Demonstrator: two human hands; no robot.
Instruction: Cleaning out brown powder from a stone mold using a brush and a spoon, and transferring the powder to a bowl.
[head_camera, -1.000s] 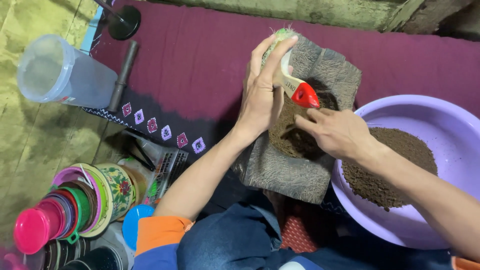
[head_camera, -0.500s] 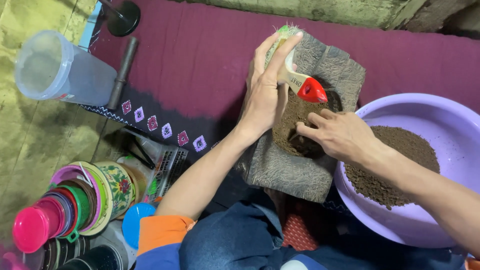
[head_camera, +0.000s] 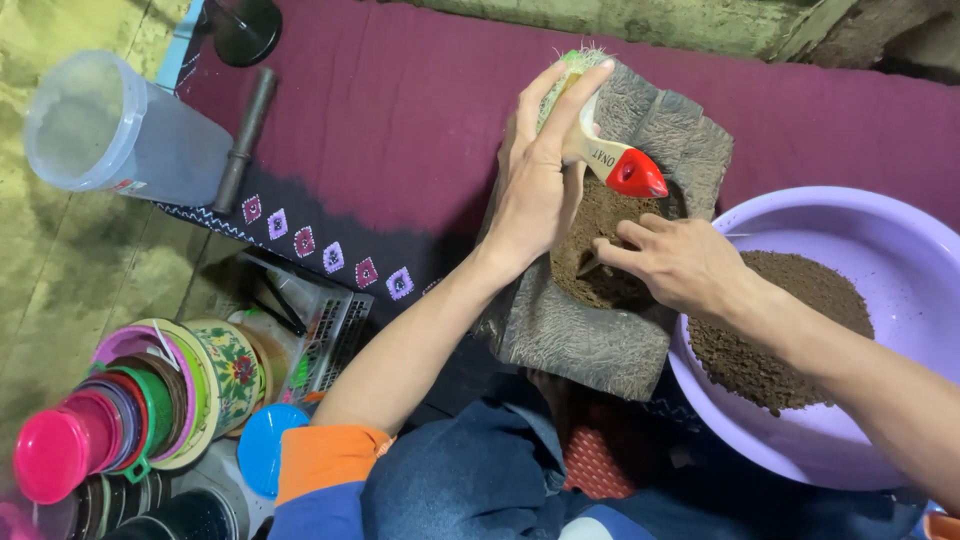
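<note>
Head view: at far left a clear plastic jug (head_camera: 105, 130) lies on its side, with stacked coloured cups (head_camera: 110, 420) below. The left hand (head_camera: 540, 175) grips a red-handled brush (head_camera: 605, 155) against the grey fibrous mat (head_camera: 600, 340). The right hand (head_camera: 680, 262) presses curled fingers into brown soil (head_camera: 595, 250) on that mat — grasp unclear. A lilac basin (head_camera: 850, 230) stands at right, holding soil.

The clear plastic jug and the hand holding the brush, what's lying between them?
In the head view, a dark rod-shaped tool lies beside the clear plastic jug; past it only maroon cloth reaches the left hand.
</note>
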